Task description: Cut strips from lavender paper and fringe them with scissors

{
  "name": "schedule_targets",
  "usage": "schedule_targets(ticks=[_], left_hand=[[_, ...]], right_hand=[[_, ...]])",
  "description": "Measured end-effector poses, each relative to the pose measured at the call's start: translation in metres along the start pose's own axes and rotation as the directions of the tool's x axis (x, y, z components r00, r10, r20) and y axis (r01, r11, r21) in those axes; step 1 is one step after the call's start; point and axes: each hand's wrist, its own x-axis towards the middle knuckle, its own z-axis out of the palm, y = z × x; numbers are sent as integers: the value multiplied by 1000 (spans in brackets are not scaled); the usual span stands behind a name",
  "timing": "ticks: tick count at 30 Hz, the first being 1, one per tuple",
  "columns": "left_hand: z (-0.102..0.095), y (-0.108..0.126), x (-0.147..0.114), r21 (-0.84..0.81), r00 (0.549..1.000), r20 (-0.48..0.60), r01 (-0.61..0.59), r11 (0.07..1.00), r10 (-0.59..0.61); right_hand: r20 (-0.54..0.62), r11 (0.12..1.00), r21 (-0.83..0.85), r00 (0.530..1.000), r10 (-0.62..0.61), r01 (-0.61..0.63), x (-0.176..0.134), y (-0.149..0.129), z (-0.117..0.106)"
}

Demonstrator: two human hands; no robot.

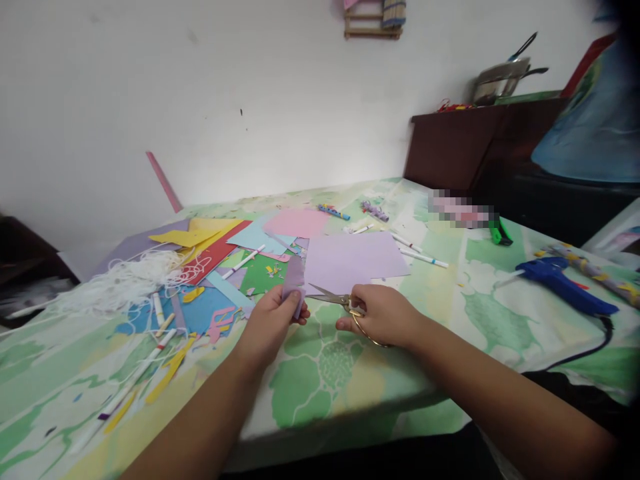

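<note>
Pinching a small purple piece of paper [295, 273] between thumb and fingers, the left hand [274, 321] holds it up over the near part of the counter [345, 393]. The right hand [385, 315] is closed around the gold handles of the scissors [345, 302], whose blades stand parted and point left at the piece's edge; whether they touch it, I cannot tell. For a clean cut, I would feed the paper deep between the blades, keep the left thumb well behind their line, and turn the paper rather than the scissors. Small, even snips should serve better than one hard squeeze, since thin paper may fold.

Just beyond the hands lies a larger lilac sheet [350, 263], best kept out of the blades' path. Farther left are a red sheet [220, 250] and a tangle of white string [135, 280]; well to the right rests a blue glue gun [567, 285].
</note>
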Motion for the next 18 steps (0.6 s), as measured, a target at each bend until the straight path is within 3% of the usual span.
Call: schedule_targets(ticks=[18], left_hand=[[2, 7, -8, 271, 990, 80, -133, 953, 115]], right_hand=[[88, 978, 191, 991, -98, 80, -1, -4, -2]])
